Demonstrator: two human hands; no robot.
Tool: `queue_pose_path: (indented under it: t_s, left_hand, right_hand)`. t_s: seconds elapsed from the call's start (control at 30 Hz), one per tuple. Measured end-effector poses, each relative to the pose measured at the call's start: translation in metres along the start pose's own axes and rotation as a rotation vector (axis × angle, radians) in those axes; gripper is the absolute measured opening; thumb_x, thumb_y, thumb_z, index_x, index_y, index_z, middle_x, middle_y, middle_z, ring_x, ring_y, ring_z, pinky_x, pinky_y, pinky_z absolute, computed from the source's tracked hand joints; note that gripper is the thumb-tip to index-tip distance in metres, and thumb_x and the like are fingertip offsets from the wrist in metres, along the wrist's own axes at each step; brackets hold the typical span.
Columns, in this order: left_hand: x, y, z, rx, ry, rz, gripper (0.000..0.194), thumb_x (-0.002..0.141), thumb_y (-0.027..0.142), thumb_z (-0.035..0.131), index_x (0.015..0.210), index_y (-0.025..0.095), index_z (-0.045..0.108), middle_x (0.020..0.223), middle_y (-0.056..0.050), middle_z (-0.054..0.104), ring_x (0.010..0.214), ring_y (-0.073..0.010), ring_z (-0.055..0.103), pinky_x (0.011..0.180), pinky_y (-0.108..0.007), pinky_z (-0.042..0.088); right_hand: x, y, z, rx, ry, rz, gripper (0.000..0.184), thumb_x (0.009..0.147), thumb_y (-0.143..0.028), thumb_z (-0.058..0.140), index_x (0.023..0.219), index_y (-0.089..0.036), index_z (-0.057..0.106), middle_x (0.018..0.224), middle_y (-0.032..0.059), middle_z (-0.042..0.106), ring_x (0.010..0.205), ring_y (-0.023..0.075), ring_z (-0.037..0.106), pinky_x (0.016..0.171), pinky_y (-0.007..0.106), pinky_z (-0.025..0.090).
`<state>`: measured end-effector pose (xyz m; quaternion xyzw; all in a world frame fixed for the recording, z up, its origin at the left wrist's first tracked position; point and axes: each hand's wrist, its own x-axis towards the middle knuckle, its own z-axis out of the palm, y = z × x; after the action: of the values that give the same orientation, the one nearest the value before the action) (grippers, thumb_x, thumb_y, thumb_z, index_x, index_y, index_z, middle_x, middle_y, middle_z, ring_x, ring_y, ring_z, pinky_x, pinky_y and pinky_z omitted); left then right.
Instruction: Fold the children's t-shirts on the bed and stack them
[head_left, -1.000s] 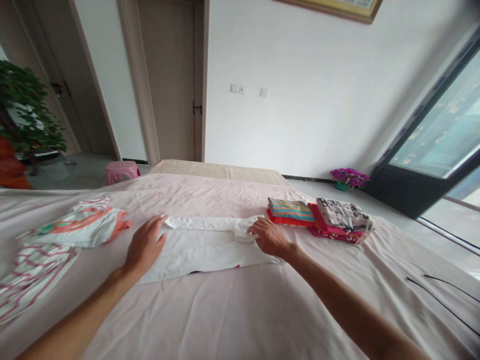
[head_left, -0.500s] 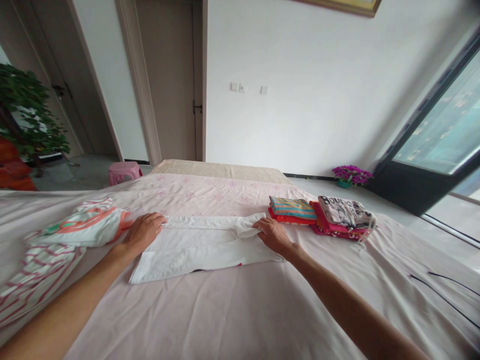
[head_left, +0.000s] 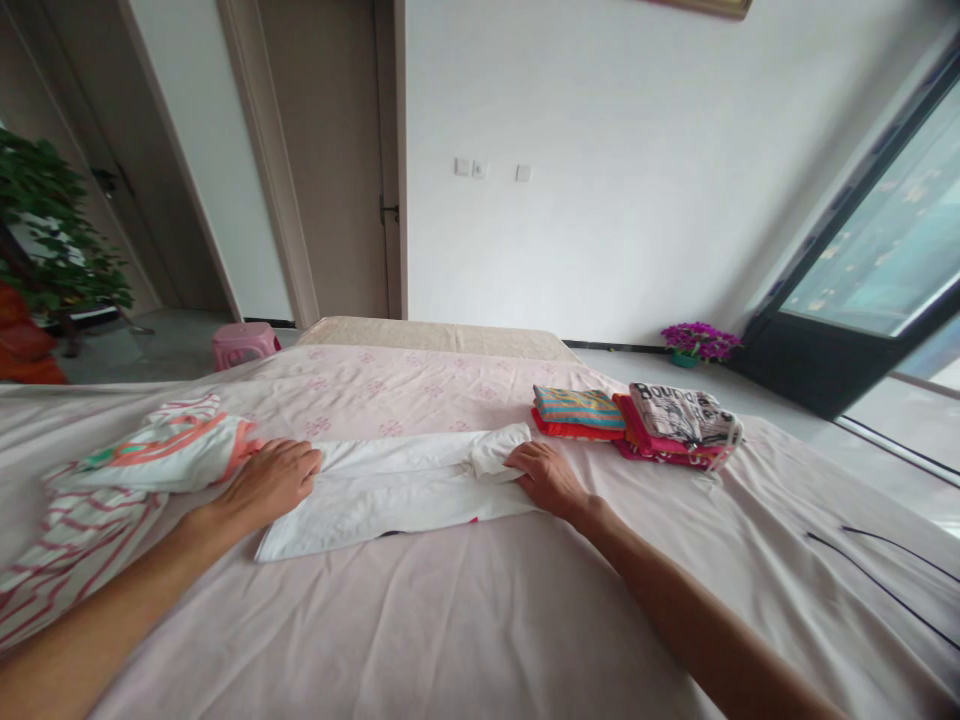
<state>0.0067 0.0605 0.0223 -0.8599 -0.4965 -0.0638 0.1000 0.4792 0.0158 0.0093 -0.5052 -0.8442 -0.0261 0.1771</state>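
Note:
A white shirt (head_left: 397, 490), partly folded, lies across the bed in front of me. My left hand (head_left: 281, 478) is closed on its left end, fingers bent over the cloth. At the opposite end my right hand (head_left: 546, 476) pinches the cloth beside a bunched part; the fingertips are partly hidden. Small red and black marks show along the shirt's near edge. Just left of my left hand lies a loose heap of white clothing (head_left: 172, 450) with orange and red stripes.
Beyond my right hand sit folded clothes: a striped blue-and-orange piece (head_left: 577, 407) on red cloth, and a printed white piece (head_left: 682, 415) on a red stack. Dark cords (head_left: 885, 585) lie at the right. A pink stool (head_left: 244, 345) stands past the bed (head_left: 420, 620).
The far layer of the shirt has come nearer over the near layer, and less of the near layer shows. Both hands keep hold and have shifted slightly. The view has turned a little.

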Motion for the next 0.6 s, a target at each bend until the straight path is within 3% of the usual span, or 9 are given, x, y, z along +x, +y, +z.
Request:
queue_pose_path:
  t_s: [0.13, 0.3, 0.37, 0.47, 0.6]
  left_hand:
    - [0.003, 0.004, 0.004, 0.068, -0.073, -0.047, 0.015, 0.074, 0.013, 0.048, 0.072, 0.022, 0.06, 0.079, -0.007, 0.069, 0.079, -0.025, 0.062, 0.083, -0.041, 0.037]
    - [0.015, 0.024, -0.004, 0.176, -0.053, -0.118, 0.025, 0.078, 0.009, 0.045, 0.077, 0.018, 0.068, 0.086, -0.014, 0.071, 0.084, -0.03, 0.064, 0.092, -0.05, 0.034]
    - [0.024, 0.05, -0.009, 0.093, 0.001, -0.076, 0.023, 0.08, 0.012, 0.048, 0.085, 0.018, 0.069, 0.09, -0.012, 0.071, 0.089, -0.029, 0.063, 0.095, -0.049, 0.034]
    - [0.038, 0.108, -0.016, -0.157, 0.043, 0.039, 0.017, 0.083, 0.019, 0.056, 0.095, 0.021, 0.068, 0.098, -0.006, 0.07, 0.094, -0.024, 0.063, 0.092, -0.04, 0.04]
    - [0.055, 0.19, -0.019, -0.323, 0.133, 0.224, 0.033, 0.08, 0.019, 0.066, 0.113, 0.023, 0.063, 0.11, -0.005, 0.067, 0.106, -0.0221, 0.059, 0.095, -0.036, 0.042]
  right_hand:
    - [-0.001, -0.004, -0.005, -0.031, 0.041, 0.063, 0.034, 0.078, -0.008, 0.053, 0.103, -0.021, 0.072, 0.1, 0.0079, 0.07, 0.097, 0.0213, 0.061, 0.09, 0.031, 0.044]
    - [-0.013, -0.002, -0.017, 0.108, -0.051, -0.045, 0.022, 0.082, -0.02, 0.057, 0.099, -0.022, 0.072, 0.097, 0.0055, 0.072, 0.096, 0.0216, 0.063, 0.092, 0.032, 0.044]
    - [-0.015, 0.004, -0.019, 0.201, 0.027, 0.08, 0.023, 0.084, -0.022, 0.054, 0.1, -0.022, 0.071, 0.101, 0.0051, 0.073, 0.096, 0.0211, 0.065, 0.09, 0.031, 0.046]
    - [-0.007, 0.02, -0.018, 0.259, 0.148, 0.427, 0.029, 0.087, -0.021, 0.044, 0.1, -0.022, 0.07, 0.1, 0.0036, 0.074, 0.093, 0.0194, 0.067, 0.083, 0.028, 0.049]
    - [0.013, 0.035, -0.012, 0.157, 0.117, 0.682, 0.029, 0.093, -0.03, 0.044, 0.106, -0.023, 0.069, 0.104, 0.0046, 0.074, 0.098, 0.0218, 0.067, 0.083, 0.029, 0.047]
